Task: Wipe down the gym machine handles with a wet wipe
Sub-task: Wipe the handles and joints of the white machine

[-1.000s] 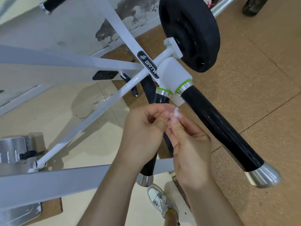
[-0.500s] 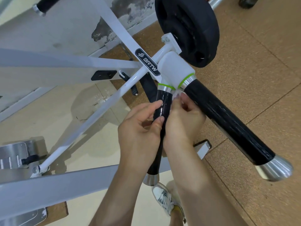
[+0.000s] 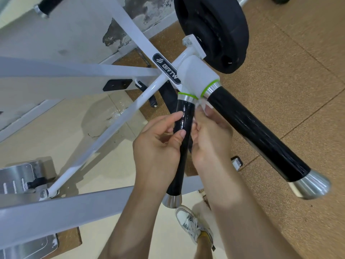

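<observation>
Two black handles with chrome end caps branch from a white joint (image 3: 196, 75). The thin handle (image 3: 183, 116) runs downward; the thick handle (image 3: 257, 135) runs down to the right. My left hand (image 3: 158, 144) holds the thin handle, thumb and forefinger curled onto its front. My right hand (image 3: 209, 139) is just to its right, fingers pinching a small white wet wipe (image 3: 202, 107) pressed near the top of the thin handle, between the two handles. Most of the wipe is hidden by my fingers.
A black weight plate (image 3: 214, 30) hangs just above the joint. White frame tubes (image 3: 115, 118) and grey beams (image 3: 74, 208) cross the left side. A metal footplate (image 3: 16, 178) is at the lower left. My shoe (image 3: 190, 223) stands below on the cork and tile floor.
Both hands rose from below the joint up to the thin handle. The left hand took hold of the handle and the right brought the wipe against its upper end.
</observation>
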Tool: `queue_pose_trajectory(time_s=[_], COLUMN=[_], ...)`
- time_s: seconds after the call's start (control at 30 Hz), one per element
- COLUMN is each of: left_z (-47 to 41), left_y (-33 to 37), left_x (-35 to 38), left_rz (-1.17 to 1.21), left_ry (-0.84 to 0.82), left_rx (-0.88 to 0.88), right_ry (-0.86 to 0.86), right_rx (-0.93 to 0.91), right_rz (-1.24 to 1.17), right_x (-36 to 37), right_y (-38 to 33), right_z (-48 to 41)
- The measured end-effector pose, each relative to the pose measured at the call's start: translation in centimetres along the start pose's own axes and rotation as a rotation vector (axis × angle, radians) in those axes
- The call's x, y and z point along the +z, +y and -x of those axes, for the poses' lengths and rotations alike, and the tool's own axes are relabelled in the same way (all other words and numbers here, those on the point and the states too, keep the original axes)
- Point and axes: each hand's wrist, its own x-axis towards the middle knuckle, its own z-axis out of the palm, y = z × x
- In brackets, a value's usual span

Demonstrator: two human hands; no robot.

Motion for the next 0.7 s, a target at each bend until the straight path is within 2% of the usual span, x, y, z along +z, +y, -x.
queue_pose_trajectory(time_s=[0.07,0.17,0.23,0.3,0.47,0.6,0.7], left_z=[0.1,0.1,0.0,0.0,0.1,0.1,0.2], left_y=[0.0,0.0,0.0,0.1,0.3,0.2,0.2], left_x=[0.0,0.0,-0.1,-0.2,-0.3,-0.3,-0.3], left_rz=[-0.006,0.015,0.009,0.002,0.012,0.019,0.027], left_ry=[-0.003,-0.002,-0.011,-0.011,-0.023,-0.019,-0.032], left_rx=[-0.01,-0.01,-0.001,0.009,0.007,0.001,-0.004], right_ry=[-0.038,-0.122,-0.189,-0.188,-0.091,-0.199,-0.205], right_rx=[0.024,-0.15,-0.235,-0.266,-0.24,-0.277,-0.272], right_rz=[-0.002,0.23,0.298,0.346,0.314,0.326,0.305], right_x=[-0.7,-3.3,-4.8,-4.8,-2.3,-2.9,-3.0], right_y=[-0.1,1.0,1.5,1.3,0.1,0.5,0.6], right_z=[-0.1,1.5,2.4,1.8,0.4,0.5,0.4])
